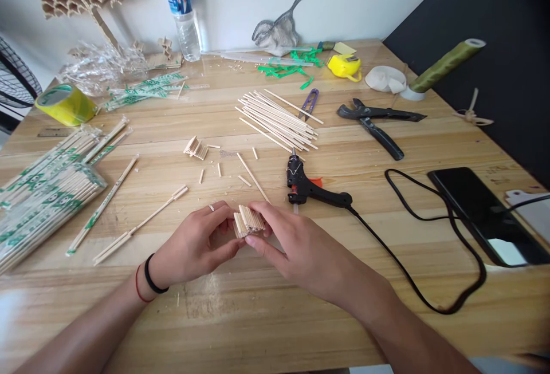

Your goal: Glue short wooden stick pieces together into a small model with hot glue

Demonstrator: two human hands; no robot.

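Between my left hand (201,237) and my right hand (286,235) is a small block of short wooden sticks (249,221), set side by side in stepped rows. Fingers and thumbs of both hands pinch it from its two sides, just above the table. A similar little stick piece (196,148) lies farther back, with several loose cut stick bits (219,169) near it. One longer thin stick (252,176) points toward my right fingers. To the right of that lies a black glue gun (315,187), its nozzle facing away from me.
Long sticks (279,119) lie heaped behind the glue gun, beside purple snips (309,103) and black cutters (378,121). Wrapped chopsticks (51,202) cover the left side. A phone (485,208) and a black cord (404,265) occupy the right. A water bottle (184,16) stands at the back.
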